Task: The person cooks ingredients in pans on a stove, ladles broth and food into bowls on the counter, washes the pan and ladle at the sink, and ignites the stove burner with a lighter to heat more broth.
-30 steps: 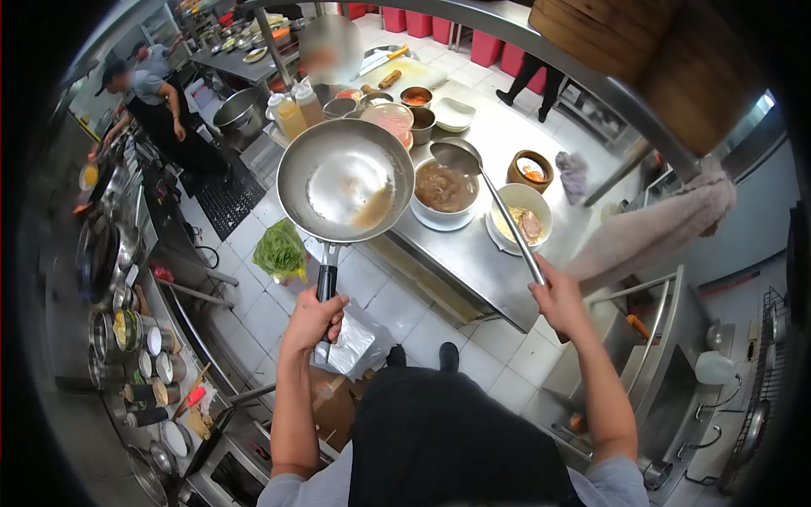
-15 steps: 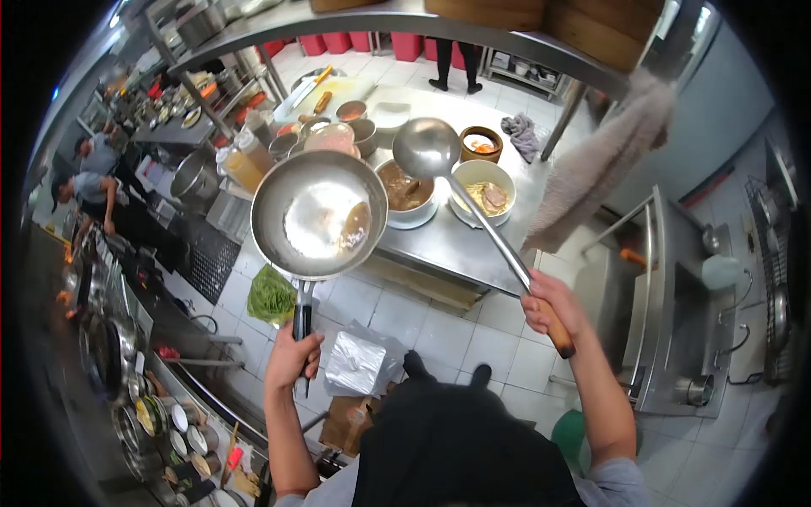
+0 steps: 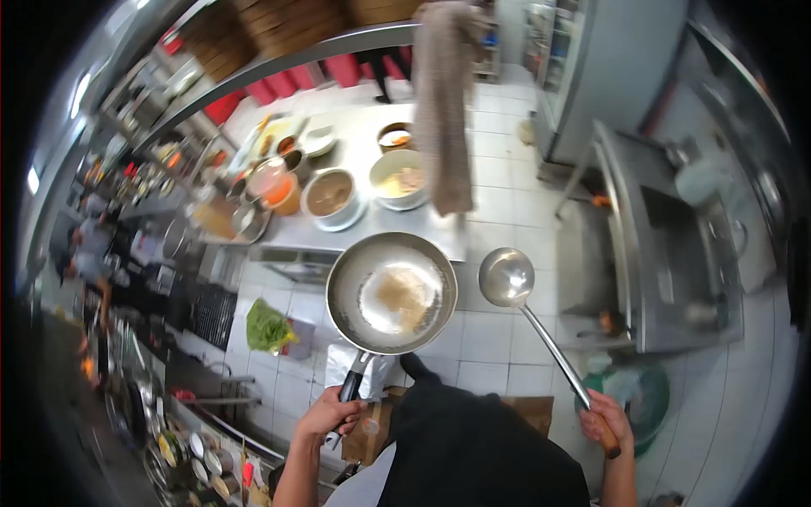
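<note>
Seen from above, a person's left hand (image 3: 338,414) was clenched round the black handle of a pan (image 3: 355,279). From that hand, the pan stood out at 1 o'clock, its inside facing up, with a thin brown patch on the shiny base. The right hand (image 3: 610,420) grasped a ladle (image 3: 507,275) by its wooden end, part of which poked out below the fist at 6 o'clock. The ladle's round head lay at 11 o'clock from the right hand and at 3 o'clock from the pan, close to the pan's rim but apart from it.

Beyond the pan, at 11 to 12 o'clock, was a steel worktop (image 3: 296,232). On it, at 11 o'clock from the pan, a bowl held brown liquid (image 3: 329,193); at 12 o'clock, a second bowl held pale yellow food (image 3: 399,179). A towel (image 3: 448,110) hung just past 12 o'clock, in front of the worktop's far right part. Leafy greens (image 3: 269,325) lay low at 11 o'clock from the left hand. A green tub (image 3: 659,410) showed at 3 o'clock from the right hand.
</note>
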`<state>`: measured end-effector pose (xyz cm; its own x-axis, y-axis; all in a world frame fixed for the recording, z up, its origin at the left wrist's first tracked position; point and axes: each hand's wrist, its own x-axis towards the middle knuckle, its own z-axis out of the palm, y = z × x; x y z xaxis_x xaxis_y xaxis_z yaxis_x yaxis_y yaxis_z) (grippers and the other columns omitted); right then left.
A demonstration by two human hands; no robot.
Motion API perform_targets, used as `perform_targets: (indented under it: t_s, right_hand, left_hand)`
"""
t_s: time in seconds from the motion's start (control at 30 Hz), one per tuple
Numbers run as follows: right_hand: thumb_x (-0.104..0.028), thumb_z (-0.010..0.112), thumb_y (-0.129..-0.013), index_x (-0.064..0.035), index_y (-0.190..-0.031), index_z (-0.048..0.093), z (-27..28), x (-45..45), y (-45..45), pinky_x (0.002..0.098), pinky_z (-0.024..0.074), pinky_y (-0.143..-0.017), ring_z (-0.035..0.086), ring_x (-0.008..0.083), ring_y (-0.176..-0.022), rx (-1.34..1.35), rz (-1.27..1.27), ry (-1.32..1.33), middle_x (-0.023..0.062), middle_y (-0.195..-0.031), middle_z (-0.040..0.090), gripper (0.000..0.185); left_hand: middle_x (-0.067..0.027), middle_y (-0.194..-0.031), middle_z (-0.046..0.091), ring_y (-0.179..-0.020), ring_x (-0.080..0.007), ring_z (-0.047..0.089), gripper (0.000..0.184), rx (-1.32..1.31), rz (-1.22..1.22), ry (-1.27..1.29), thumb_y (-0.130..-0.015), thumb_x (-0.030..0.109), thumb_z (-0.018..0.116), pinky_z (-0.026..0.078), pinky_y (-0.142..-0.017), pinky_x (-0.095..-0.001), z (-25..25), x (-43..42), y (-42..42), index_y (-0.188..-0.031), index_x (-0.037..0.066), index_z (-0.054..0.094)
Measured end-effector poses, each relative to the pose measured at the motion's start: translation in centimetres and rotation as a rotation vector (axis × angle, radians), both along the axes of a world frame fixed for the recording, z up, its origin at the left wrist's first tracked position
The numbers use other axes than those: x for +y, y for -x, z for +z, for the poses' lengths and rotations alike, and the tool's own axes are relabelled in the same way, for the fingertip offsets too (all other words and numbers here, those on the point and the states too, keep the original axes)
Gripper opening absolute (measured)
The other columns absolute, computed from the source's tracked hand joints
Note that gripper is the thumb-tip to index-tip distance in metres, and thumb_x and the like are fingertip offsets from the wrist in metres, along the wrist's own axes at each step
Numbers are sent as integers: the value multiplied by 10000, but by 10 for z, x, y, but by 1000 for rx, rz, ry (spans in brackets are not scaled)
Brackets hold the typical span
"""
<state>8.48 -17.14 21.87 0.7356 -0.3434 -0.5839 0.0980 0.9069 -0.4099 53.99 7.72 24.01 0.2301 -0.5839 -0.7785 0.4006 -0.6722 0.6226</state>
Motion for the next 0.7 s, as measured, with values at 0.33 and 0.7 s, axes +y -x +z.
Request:
perform_targets:
  t_s: [0.33,0.7]
  right_hand:
    - [-94,491,-911,-25,-1425,281,45,84,160,233,403,-426,456,88,-471,395,-568,317,54,-690,487,560]
    - [-80,541,-898,-48,-1425,335,53,13,199,253,432,-439,481,99,-479,721,-1002,607,33,-685,512,567]
  left_hand:
    - [-33,-460,472,-355,-117,441,318,-208,-784,262,-828,185,609,350,-382,-277,-24,-238,159,-570,84,453]
    - [-111,-585,575,-450,-217,574,241,-668,-1175,609,-822,165,586,475,-468,-362,-59,-570,355,-667,-8,520]
